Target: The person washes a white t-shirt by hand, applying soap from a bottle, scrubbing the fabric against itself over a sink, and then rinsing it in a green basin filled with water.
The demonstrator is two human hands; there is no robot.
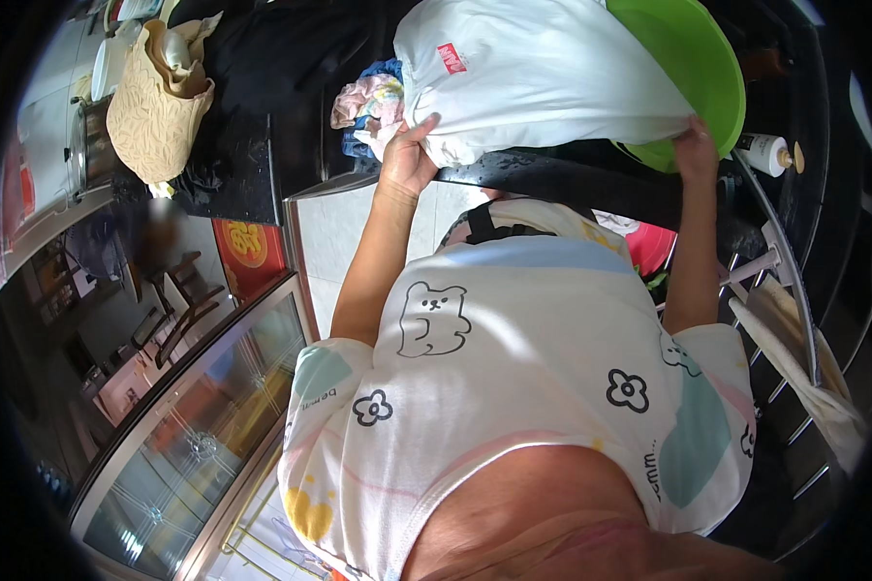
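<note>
A white cloth garment [545, 72] with a small red label bearing writing is stretched between my two hands. Its left edge is pinched by my left hand [409, 158], thumb on top. At the right, my right hand [696, 151] grips a lower corner of the same cloth. Behind and beside that hand is a lime-green plastic basin [719, 80], partly covered by the garment. Close to my left hand lies a bunched pile of pink patterned and blue fabric [373, 103] on the black counter [509, 163].
A white pump bottle [766, 154] lies right of the basin. On the left stand a beige leaf-patterned bag [156, 116] and a metal pot [91, 145]. Dark cloth [283, 58] lies behind. A towel [799, 348] hangs on the right; a glass-panelled door [203, 443] is lower left.
</note>
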